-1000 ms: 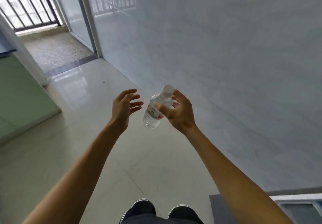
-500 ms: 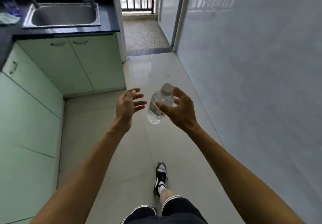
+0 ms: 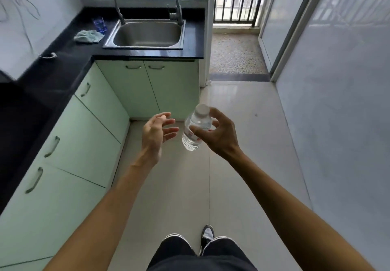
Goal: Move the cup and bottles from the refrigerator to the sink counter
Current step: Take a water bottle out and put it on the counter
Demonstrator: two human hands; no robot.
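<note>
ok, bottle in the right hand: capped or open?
Capped: a white cap sits on the clear bottle, held tilted in the right hand.

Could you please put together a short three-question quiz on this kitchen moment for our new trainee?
1. True or false: the left hand holds the water bottle.
2. What lies on the counter left of the sink: A) a plate, B) a blue cup and a cloth, C) a pan?
3. Fill in: the bottle's cap is ____.

Key: 1 false, the right hand holds it; 2 B; 3 white.
</note>
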